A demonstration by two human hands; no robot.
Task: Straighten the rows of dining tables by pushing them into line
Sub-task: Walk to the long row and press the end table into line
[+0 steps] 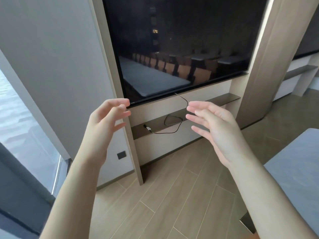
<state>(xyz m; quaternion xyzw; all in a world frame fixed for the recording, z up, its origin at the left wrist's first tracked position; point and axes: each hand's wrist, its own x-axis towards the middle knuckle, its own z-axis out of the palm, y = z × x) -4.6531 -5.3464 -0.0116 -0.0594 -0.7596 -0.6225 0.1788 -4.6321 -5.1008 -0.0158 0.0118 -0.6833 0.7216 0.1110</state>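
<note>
A grey-topped dining table [296,180] shows only as a corner at the right edge, above the wooden floor. My left hand [105,125] and my right hand [215,128] are raised in mid-air in front of me, palms facing each other, fingers loosely spread. Neither hand touches or holds anything. Both are well left of the table. More tables and orange chairs appear only as a dim reflection in the dark wall screen [181,49].
The screen sits in a beige wall unit with a low dark shelf [172,125] carrying a loose black cable [170,121]. A window [20,128] runs down the left. A beige pillar [269,66] stands right of the screen. Wooden floor [172,204] lies below.
</note>
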